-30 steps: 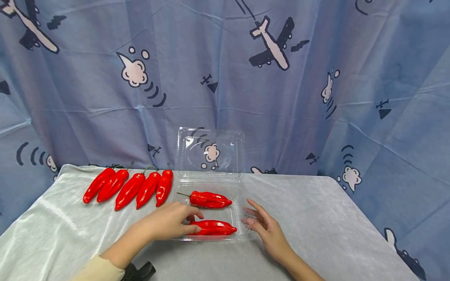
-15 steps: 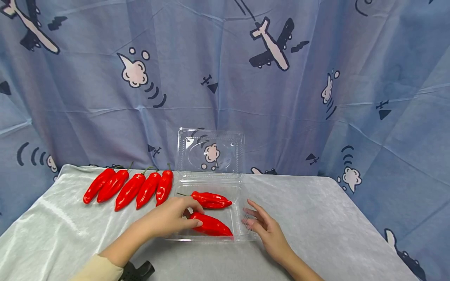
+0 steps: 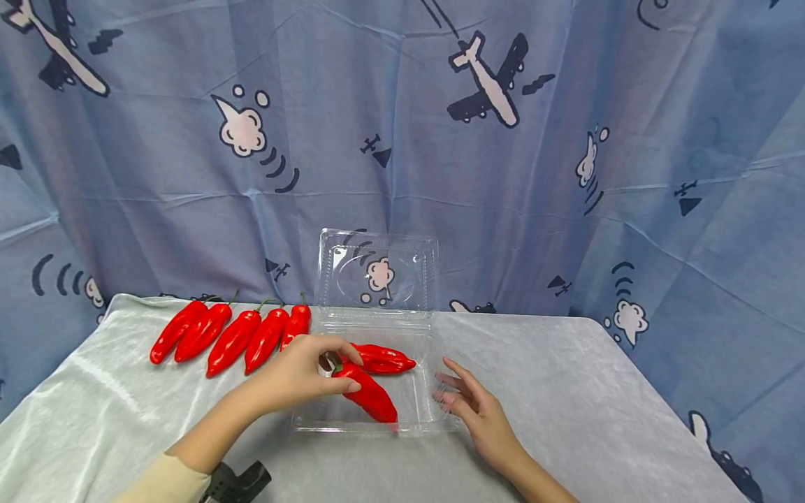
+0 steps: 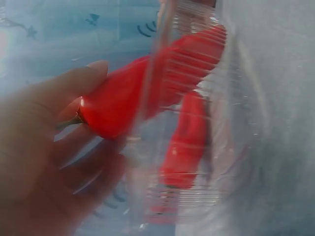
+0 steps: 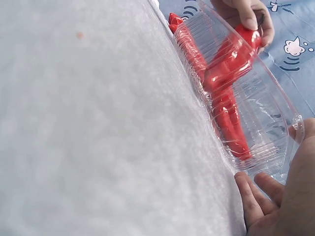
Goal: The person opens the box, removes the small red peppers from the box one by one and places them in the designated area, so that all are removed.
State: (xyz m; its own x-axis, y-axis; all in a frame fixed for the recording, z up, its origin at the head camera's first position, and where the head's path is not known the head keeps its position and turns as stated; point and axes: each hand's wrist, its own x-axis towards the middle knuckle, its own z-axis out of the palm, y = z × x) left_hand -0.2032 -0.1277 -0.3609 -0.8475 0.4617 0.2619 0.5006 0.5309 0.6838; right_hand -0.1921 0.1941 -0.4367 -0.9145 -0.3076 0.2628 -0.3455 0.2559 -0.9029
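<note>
My left hand [image 3: 298, 377] pinches a red chili pepper [image 3: 372, 399] near its stem end, thumb in front. The pepper slants, stem end raised and tip low, over the front of a clear plastic clamshell container [image 3: 308, 423]. Another red pepper [image 3: 388, 360] lies across the container floor behind it. In the left wrist view, the held pepper [image 4: 115, 105] is partly seen through the ribbed wall. My right hand [image 3: 481, 416] is at the container's right side with fingers extended. The right wrist view shows its fingers [image 5: 251, 199] beside the wall and the thumb by the rim.
The container's lid [image 3: 322, 269] stands up at the back, in front of a blue patterned curtain [image 3: 503, 209]. Several more red peppers [image 3: 231, 344] lie in a row at the left of the pale cloth-covered table [image 3: 566, 391].
My left hand has risen slightly, lifting the pepper's stem end; the pepper has gone from lying flat to a steep slant, its tip shifting left. My right hand has stayed put.
</note>
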